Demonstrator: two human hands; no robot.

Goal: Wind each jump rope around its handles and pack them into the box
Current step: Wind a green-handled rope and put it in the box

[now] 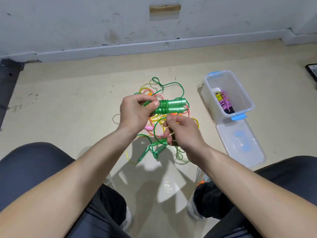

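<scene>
Handles of the green jump rope [173, 106] sit side by side, held above the floor [68, 103] by the left hand [135, 114], its fingers curled round one end and the thumb pressing the coils [163, 107] already wound on. The right hand [181, 133] is just below, pinching the loose green cord [183, 91] between thumb and fingers. The rest of that cord trails into the tangle of yellow, pink and green ropes [154, 93] on the floor, where a second pair of green handles [151, 150] lies. Handling read: the handles look like light, hollow, smooth plastic, rigid enough to squeeze but likely to slide against each other, so the best grip is across both near the wound end. The cord looks thin, glossy and springy; turns probably loosen if the thumb comes off, and tension needs feeding close to the handles. Snag risk is where the tail crosses other ropes. The clear box [247, 100] stands open to the right with one wound pink rope [224, 102] inside, and its lid [240, 143] lies just beside it.
</scene>
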